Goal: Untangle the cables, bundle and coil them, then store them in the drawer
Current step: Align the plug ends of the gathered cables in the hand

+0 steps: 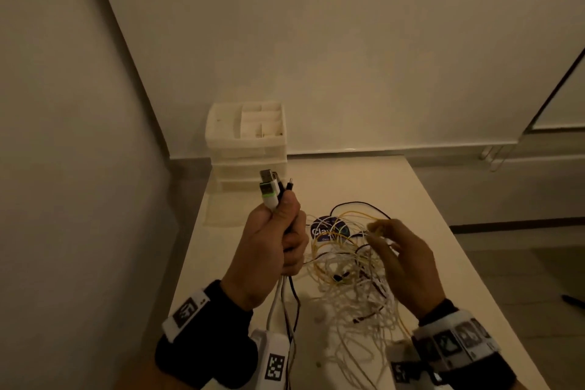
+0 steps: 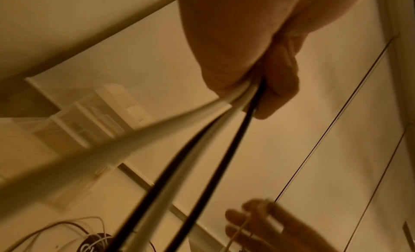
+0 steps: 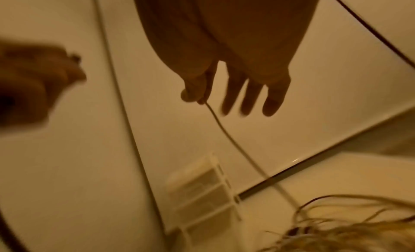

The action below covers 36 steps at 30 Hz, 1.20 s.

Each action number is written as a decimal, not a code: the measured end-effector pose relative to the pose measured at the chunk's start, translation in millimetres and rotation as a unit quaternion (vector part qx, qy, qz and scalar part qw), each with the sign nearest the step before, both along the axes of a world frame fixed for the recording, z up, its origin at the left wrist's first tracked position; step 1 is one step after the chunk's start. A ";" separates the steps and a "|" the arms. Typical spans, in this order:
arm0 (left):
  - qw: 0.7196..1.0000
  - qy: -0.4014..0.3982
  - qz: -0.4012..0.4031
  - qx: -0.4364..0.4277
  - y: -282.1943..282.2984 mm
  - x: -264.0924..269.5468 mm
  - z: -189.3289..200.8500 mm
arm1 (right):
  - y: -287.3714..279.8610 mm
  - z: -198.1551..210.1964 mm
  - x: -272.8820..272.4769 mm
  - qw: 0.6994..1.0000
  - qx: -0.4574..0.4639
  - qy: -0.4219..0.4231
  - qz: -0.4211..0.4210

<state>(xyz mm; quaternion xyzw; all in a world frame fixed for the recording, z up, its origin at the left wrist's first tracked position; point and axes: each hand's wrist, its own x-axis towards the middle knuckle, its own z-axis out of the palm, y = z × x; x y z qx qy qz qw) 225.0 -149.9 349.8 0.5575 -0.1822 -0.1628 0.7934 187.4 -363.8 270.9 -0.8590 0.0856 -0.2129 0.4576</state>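
left hand gripping cables, right hand pinching strand

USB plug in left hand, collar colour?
Green band on a white USB plug, held by the left hand; clearest in head view.

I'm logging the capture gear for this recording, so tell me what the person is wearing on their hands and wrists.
Both hands are bare, without gloves. The left hand has a wide black fabric wrist cuff carrying white rectangular plastic blocks printed with square black-and-white code markers. The right hand wears a matching black cuff ringed by a white band of smaller square markers. No sleeves show above the cuffs.
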 end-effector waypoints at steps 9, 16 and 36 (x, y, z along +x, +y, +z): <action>0.997 -0.036 0.044 0.052 -52.8 14.2 -5.5 | 22.9 76.8 13.6 0.948 0.262 -0.034 0.175; 0.972 -0.152 0.130 0.125 -83.8 22.2 -1.3 | 26.0 75.3 14.2 0.935 0.330 -0.076 0.105; 0.961 -0.157 0.228 -0.003 -69.6 54.5 56.9 | -35.7 -30.0 25.4 0.961 0.203 0.076 0.172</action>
